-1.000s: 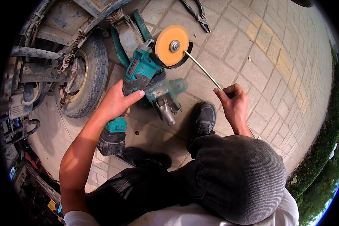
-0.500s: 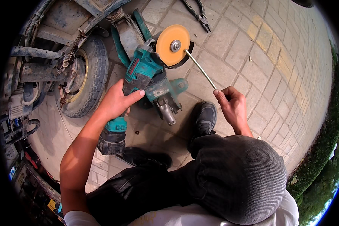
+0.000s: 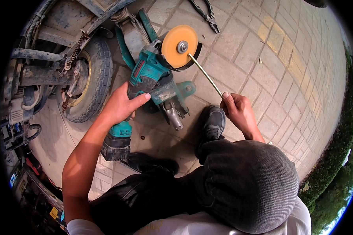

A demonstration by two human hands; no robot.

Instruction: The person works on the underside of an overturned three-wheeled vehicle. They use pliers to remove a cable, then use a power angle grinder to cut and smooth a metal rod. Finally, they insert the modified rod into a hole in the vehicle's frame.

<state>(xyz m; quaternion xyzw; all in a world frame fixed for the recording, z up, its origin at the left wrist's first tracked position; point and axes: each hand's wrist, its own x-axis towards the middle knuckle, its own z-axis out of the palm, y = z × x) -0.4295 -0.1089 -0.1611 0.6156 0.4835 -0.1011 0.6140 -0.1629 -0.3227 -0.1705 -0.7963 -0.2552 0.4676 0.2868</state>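
My left hand (image 3: 125, 101) wraps round the handle of a teal and black cordless angle grinder (image 3: 148, 67), thumb lying along its body. Facing up on the grinder is an orange disc (image 3: 172, 56) with a metal nut at its centre and a black guard along its lower right edge. Between the closed fingers of my right hand (image 3: 241, 113) is a thin, brassy metal rod (image 3: 208, 77). Its far end overlaps the disc just below the nut; whether they touch I cannot tell. Beneath the grinder lies a worn teal and bare-metal assembly (image 3: 164, 96).
A vehicle wheel (image 3: 98, 84) with a rusty spring and axle stands at the left. Dark-handled pliers (image 3: 208, 17) lie on the paving bricks at the top. My dark shoe (image 3: 213, 121) is close below the metal assembly. A small dark ring (image 3: 142, 138) lies near the grinder's battery.
My right hand has shifted slightly left, and the rod's far end has slid a little left and down across the disc. My left hand keeps its hold on the grinder.
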